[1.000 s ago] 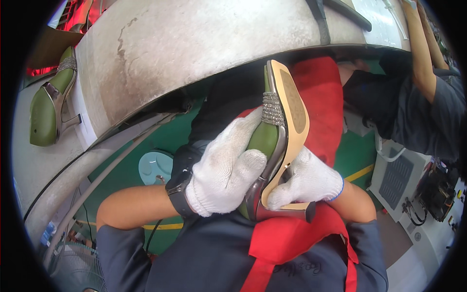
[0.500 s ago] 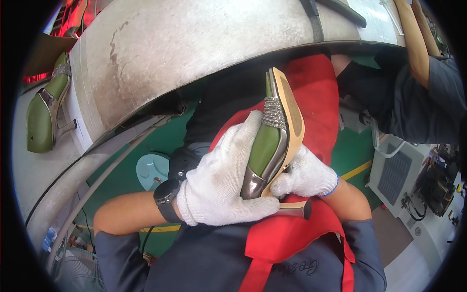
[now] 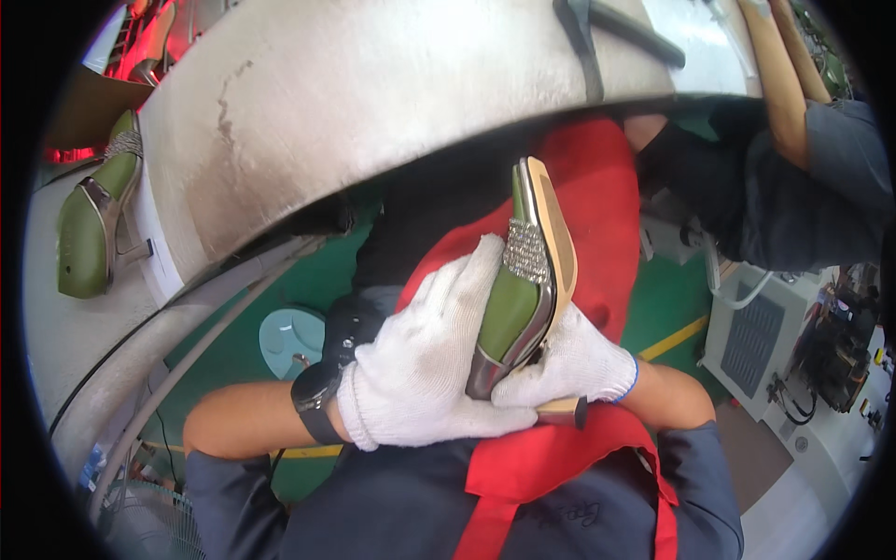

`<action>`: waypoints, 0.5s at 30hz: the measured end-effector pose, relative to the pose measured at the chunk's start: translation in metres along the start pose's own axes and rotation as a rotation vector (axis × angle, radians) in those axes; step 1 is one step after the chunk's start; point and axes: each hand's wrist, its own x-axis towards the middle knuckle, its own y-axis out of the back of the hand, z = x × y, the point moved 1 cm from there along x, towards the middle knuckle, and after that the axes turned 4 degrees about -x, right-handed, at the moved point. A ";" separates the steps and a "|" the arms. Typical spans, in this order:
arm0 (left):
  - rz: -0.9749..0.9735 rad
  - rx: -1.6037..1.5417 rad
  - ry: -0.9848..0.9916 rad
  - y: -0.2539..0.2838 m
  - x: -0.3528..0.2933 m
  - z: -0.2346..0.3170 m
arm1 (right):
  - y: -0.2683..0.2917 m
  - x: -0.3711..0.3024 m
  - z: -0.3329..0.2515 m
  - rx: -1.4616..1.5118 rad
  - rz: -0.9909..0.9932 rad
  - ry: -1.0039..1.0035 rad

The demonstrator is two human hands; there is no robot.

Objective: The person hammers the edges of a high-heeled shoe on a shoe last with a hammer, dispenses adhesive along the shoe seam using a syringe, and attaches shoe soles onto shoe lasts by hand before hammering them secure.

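Observation:
A high-heeled shoe [image 3: 533, 289] on a green shoe last is held above my lap, its toe pointing away from me. It has a glittering band, a metallic back part and a tan sole; the heel sticks out toward the lower right. In a white knit glove, my left hand [image 3: 425, 350] wraps the shoe's left side and back. My right hand [image 3: 569, 364], gloved too, grips it from the sole side near the heel, some fingers hidden behind it. A second similar shoe [image 3: 98, 215] on a green last lies at the far left.
The worn pale worktable [image 3: 373, 93] curves across in front of me, with a dark strap-like tool [image 3: 607, 37] at its far edge. Another person's arm [image 3: 779, 84] reaches in at upper right. A white machine [image 3: 756, 317] stands at right, a pale blue stool [image 3: 291, 341] below left.
The shoe has come slightly lower and its sole has turned more away from view. My right thumb has moved left across the back of the shoe. Both hands keep their hold.

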 end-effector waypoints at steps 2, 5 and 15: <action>0.025 0.007 -0.041 0.014 0.004 0.007 | -0.001 0.008 -0.016 0.001 0.015 0.059; 0.016 -0.053 -0.047 0.059 0.019 0.024 | -0.003 0.038 -0.062 -0.052 -0.018 0.146; 0.417 0.607 -0.115 0.157 0.057 -0.023 | 0.082 0.109 -0.132 -1.018 0.861 0.931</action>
